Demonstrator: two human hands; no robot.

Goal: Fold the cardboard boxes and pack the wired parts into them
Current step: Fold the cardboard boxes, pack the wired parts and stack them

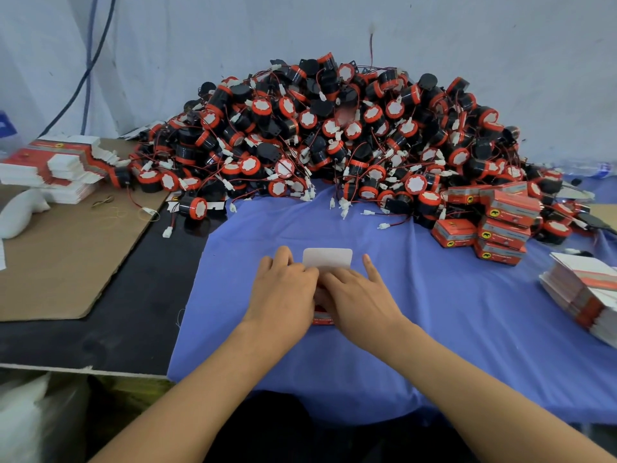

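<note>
Our left hand (pixel 283 290) curled round the cardboard box (pixel 328 259); our right hand (pixel 359 297) pressed it, fingers nearly straight.

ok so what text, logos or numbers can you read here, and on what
No text is readable.
folded red boxes: print and yellow oval logo, too blurred.
flat box stacks: print too small.
box being folded: red edge print blurred.
wired parts: white labels look blank.
</note>
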